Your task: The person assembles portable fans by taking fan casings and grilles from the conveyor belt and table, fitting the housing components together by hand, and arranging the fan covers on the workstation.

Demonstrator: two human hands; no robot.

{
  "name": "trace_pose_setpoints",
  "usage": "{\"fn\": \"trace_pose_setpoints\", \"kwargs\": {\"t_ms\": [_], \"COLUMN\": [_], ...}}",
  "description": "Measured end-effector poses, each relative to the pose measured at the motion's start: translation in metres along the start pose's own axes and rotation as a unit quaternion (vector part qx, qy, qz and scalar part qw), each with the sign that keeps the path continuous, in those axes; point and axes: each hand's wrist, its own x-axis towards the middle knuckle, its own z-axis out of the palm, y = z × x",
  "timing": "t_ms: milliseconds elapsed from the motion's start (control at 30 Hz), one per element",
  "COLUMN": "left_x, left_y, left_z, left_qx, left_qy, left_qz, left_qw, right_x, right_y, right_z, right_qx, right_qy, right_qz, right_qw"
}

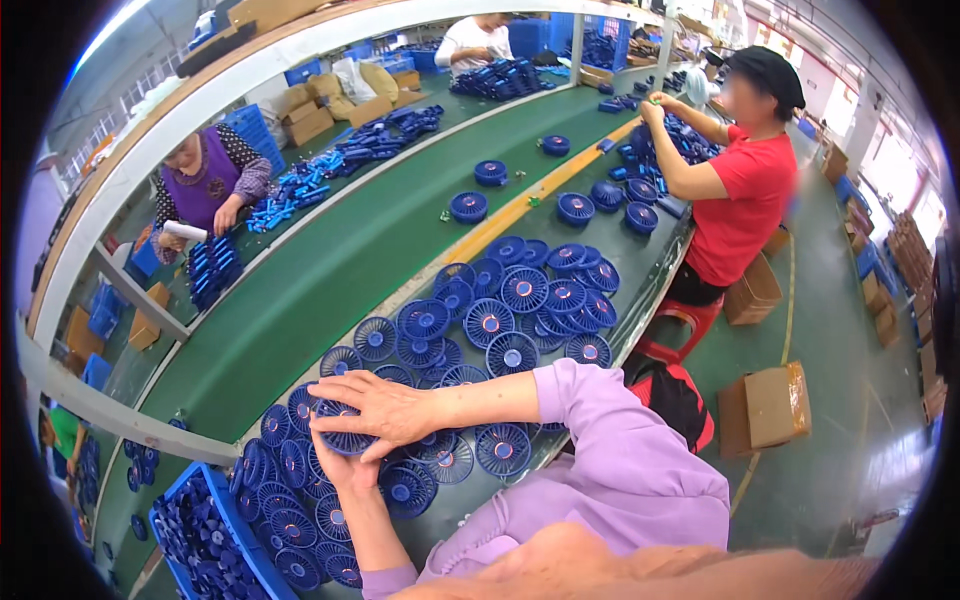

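Observation:
A round blue fan grille (pixel 343 432) is held between my hands over the bench. Below it my left hand (pixel 343 465) is closed round its lower side, with most of its fingers hidden behind the grille. My right hand (pixel 385 405) reaches across from the right and grips it from above, fingers over the far rim and thumb at the near side. Many similar blue fan grilles (pixel 490 322) lie in overlapping heaps around both hands. Another grille (pixel 502 449) lies near my right forearm.
A blue crate (pixel 222 505) full of small dark blue fan blades stands at lower left. The green conveyor belt (pixel 330 290) runs beyond the grilles. A co-worker in red (pixel 745 170) handles parts at far right; others work across the belt. A cardboard box (pixel 778 408) stands on the floor.

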Motion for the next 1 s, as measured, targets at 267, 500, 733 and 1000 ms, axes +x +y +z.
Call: {"fn": "trace_pose_setpoints", "kwargs": {"t_ms": [267,500,733,1000], "left_x": [-0.017,-0.018,-0.008,0.005], "left_y": [-0.014,-0.027,-0.02,-0.006], "left_z": [0.026,0.028,0.02,0.009], "left_qx": [0.065,0.426,0.55,0.518], "left_qy": [0.119,0.16,0.133,0.081], "left_qz": [0.198,0.45,0.548,0.479], "left_qw": [0.971,0.769,0.615,0.703], "right_x": [0.002,0.016,0.028,0.033], "right_y": [-0.005,-0.016,-0.016,0.002], "right_z": [0.028,0.04,0.035,0.054], "right_qx": [0.15,0.46,0.564,0.554], "right_qy": [0.059,0.063,0.077,0.097], "right_qz": [0.096,0.177,0.172,0.231], "right_qw": [0.982,0.868,0.804,0.794]}}
